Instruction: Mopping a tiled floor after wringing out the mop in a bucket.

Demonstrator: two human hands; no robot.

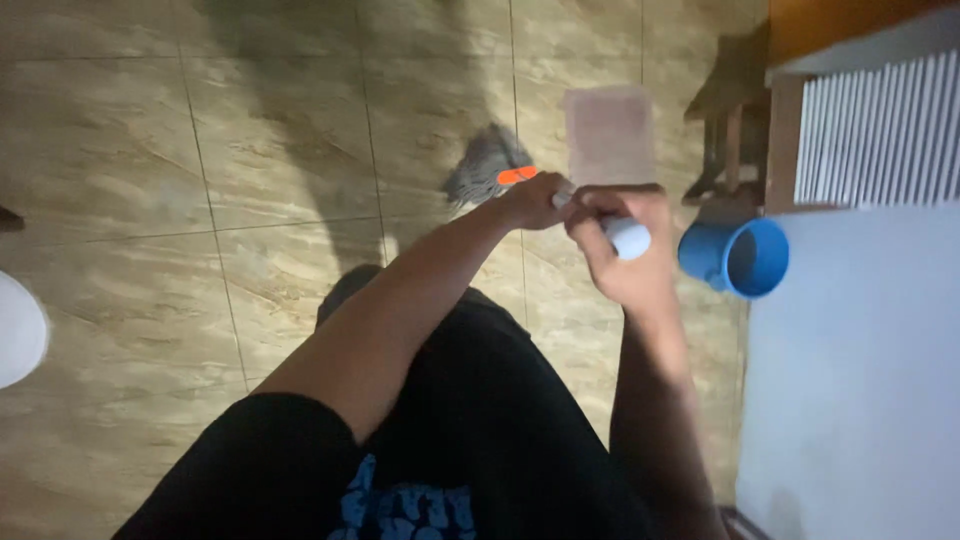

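Both hands grip a thin mop handle with a white end [628, 238]. My left hand [535, 200] is closed around the handle farther down, toward the grey string mop head [485, 165], which rests on the tiled floor and has an orange clip [517, 175]. My right hand [620, 255] is closed around the handle near its white end, closer to my body. The two hands almost touch. My black shirt and dark shorts fill the lower middle of the view.
A blue bucket [740, 258] lies by a white surface [850, 380] at the right. A pinkish rectangular mat [608, 135] lies beyond the hands. A small wooden stool [725, 130] and a white slatted panel [880, 130] stand at the upper right. A white rounded object [15, 330] shows at the left edge.
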